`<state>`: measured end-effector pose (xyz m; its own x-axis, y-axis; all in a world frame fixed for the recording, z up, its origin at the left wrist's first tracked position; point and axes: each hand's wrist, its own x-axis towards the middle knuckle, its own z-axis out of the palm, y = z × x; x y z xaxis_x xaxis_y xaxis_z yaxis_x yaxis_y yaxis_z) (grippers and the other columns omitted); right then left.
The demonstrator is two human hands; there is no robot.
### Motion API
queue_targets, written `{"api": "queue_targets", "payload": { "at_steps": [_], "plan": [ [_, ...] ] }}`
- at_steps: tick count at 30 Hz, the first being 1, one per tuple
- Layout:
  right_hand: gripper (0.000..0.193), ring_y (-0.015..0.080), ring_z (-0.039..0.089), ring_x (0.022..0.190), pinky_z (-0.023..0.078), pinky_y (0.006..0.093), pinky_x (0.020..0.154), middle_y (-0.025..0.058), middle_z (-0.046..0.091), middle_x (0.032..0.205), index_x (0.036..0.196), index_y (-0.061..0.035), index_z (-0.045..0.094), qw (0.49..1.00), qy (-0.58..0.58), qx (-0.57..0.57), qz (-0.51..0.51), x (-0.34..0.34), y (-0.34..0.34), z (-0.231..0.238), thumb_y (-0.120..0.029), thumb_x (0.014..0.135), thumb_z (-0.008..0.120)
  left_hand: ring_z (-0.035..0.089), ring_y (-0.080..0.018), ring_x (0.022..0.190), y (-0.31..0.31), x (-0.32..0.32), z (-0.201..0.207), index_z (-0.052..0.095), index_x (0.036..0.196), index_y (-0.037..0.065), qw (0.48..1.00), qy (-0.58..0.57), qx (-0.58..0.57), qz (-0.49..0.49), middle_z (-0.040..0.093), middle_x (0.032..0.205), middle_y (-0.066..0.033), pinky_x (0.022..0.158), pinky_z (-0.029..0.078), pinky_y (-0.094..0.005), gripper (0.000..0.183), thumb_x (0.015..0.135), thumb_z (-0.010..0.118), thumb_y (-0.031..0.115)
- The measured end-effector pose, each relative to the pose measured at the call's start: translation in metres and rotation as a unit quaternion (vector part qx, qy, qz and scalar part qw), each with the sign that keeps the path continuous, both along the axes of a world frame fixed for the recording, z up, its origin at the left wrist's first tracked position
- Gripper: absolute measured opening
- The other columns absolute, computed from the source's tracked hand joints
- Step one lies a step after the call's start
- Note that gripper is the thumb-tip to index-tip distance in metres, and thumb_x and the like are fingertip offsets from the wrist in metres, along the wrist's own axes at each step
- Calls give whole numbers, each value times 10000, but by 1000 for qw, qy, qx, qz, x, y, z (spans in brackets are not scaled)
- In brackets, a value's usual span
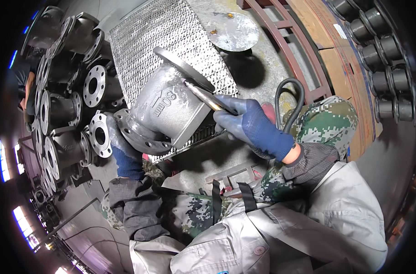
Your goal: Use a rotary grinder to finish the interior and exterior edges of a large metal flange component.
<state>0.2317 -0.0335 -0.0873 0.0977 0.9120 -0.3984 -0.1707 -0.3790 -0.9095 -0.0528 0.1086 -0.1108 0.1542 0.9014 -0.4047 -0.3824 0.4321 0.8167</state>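
A grey cast-metal valve body (164, 102) with flanged ends lies tilted on a textured metal mesh plate (139, 50). Raised lettering shows on its side. My right hand (256, 125), in a blue coated glove, is closed round a slim pen-shaped power tool (208, 98), probably a pencil grinder. The tool's tip touches the casting just under its upper flange. My left hand (124, 153), gloved alike, holds the casting by its lower left flange, and its fingertips are partly hidden. A black hose (278, 98) loops up behind my right hand.
Several similar flanged castings (57, 112) are stacked at the left, close to my left hand. A round metal stool top (230, 32) stands beyond the plate. Reddish metal framing (292, 39) and cardboard (340, 68) line the right, with dark cylindrical parts (381, 82) further out.
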Motion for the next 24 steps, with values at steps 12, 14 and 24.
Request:
{"api": "queue_targets", "payload": {
  "at_steps": [12, 14, 24],
  "plan": [
    [468, 12, 494, 600, 427, 191, 539, -37, 599, 730, 1373, -18, 540, 997, -50, -34, 44, 2, -6, 36, -131, 924, 611, 634, -160, 979, -71, 1, 42, 562, 1289, 33, 940, 296, 171, 0, 653, 1120, -107, 872, 510, -304, 370, 1046, 447, 287],
    [482, 10, 495, 604, 429, 186, 544, -32, 602, 753, 1388, -16, 519, 998, -12, -36, 58, -3, -10, 44, -127, 928, 610, 648, -153, 845, -95, 5, 47, 615, 1186, -15, 929, 307, 191, 76, 683, 1041, -124, 775, 532, -282, 401, 1049, 442, 320],
    [397, 149, 699, 807, 548, 281, 703, 152, 722, 1019, 1272, -53, 624, 984, -102, 132, 58, -83, -30, -16, -120, 886, 687, 593, -103, 835, -175, 52, 17, 667, 1070, -40, 985, 167, 27, -34, 674, 941, -58, 769, 487, -260, 362, 1053, 484, 272]
  ]
}}
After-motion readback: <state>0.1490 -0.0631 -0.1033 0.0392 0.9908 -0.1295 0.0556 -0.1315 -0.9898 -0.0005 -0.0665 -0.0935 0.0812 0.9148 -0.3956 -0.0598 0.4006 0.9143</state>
